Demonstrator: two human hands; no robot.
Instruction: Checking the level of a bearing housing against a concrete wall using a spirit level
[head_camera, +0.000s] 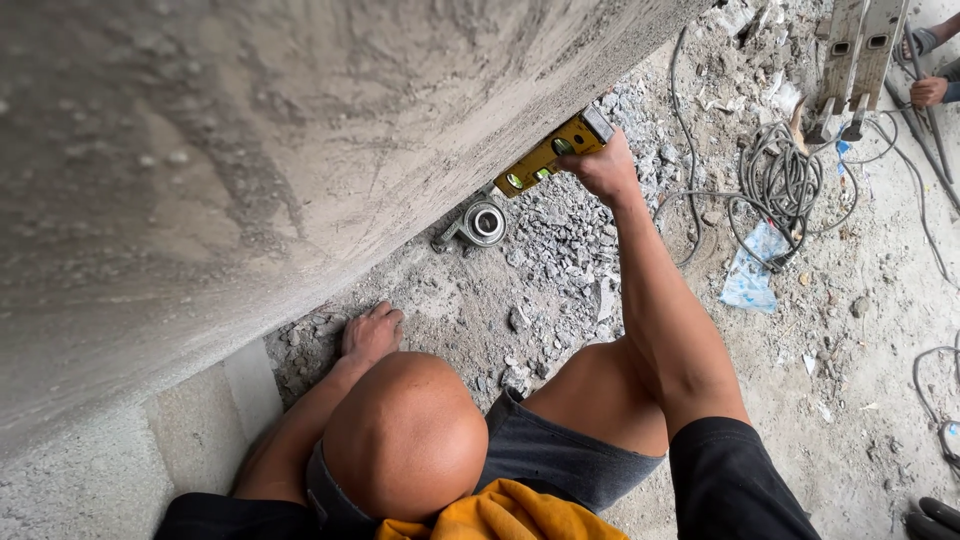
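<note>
Site: rough grey plastered concrete wall (250, 150) above a dusty floor strewn with broken grey rubble (570, 240). Right hand (603, 168) closed around one end of a short yellow spirit level (548, 154), pressed flat against the wall face, apparently so the vials read its plane. Level: yellow body, green vial windows, dark end cap. Left hand (370, 332) open, fingers spread on the rubble at the wall's foot, apparently bracing the crouch. Small round metal tool (484, 222) lies near; coiled grey cable (780, 180) well apart.
</note>
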